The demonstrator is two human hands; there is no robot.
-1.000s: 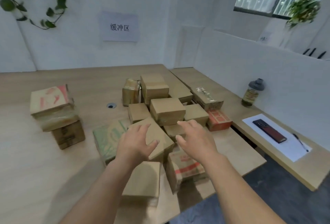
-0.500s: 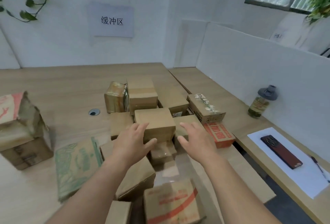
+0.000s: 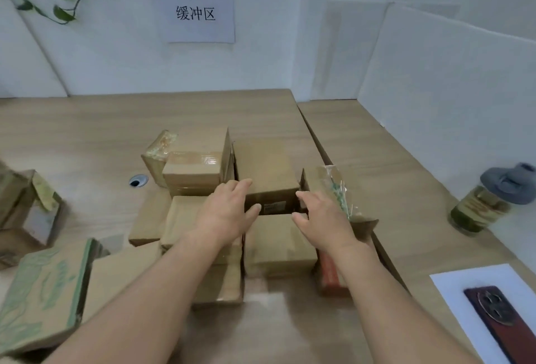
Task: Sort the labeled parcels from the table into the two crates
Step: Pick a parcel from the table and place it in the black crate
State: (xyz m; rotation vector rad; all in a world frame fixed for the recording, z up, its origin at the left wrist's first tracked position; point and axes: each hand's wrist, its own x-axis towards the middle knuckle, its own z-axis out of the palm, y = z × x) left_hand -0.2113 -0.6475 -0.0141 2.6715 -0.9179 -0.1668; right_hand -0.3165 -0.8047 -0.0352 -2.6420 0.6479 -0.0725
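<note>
Flanking a brown parcel (image 3: pixel 265 170) with our left hand (image 3: pixel 224 214) and right hand (image 3: pixel 324 218), fingers spread and empty, we judged the pile (image 3: pixel 278 247) on the table (image 3: pixel 87 137) largely unsorted, crates unseen.

Worktop (image 3: pixel 72 131): parcel cluster (image 3: pixel 269 166) at frame centre; cable hole (image 3: pixel 138 181) just left of it; stacked parcels (image 3: pixel 29 210) at the left edge; flat parcel (image 3: pixel 43 294) lower left. Bottle (image 3: pixel 481 207) at the right edge; paper sheet (image 3: pixel 452 291) lower right, phone (image 3: pixel 504 326) on it. Wall sign (image 3: pixel 197 11) upper centre, behind the worktop; vine (image 3: pixel 63 14) upper left.
</note>
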